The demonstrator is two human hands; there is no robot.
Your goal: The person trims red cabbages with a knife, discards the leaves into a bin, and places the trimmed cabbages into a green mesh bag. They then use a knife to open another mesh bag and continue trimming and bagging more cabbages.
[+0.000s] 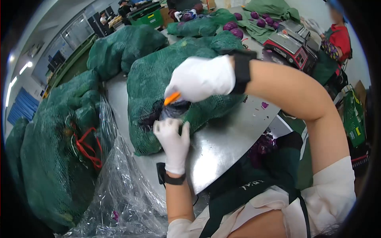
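Observation:
A full green mesh sack point(154, 75) lies on the metal table in front of me, with a dark opening in its near side where purple shows. My right hand point(202, 79), in a white glove, is closed above that opening. It grips an orange-handled tool point(172, 98) that points down toward the gap; its tip cannot be made out. Below it, my left hand point(172, 139), also gloved in white, has its fingers bent over the opening's lower edge, holding the mesh. The thumb stands to the right.
More stuffed green sacks point(59, 150) crowd the left, one with red string point(88, 148). Clear plastic film point(127, 190) hangs by the table point(214, 158). Several purple cabbages point(261, 22) lie at the back, near a weighing scale point(291, 45). A person in red point(340, 41) is at right.

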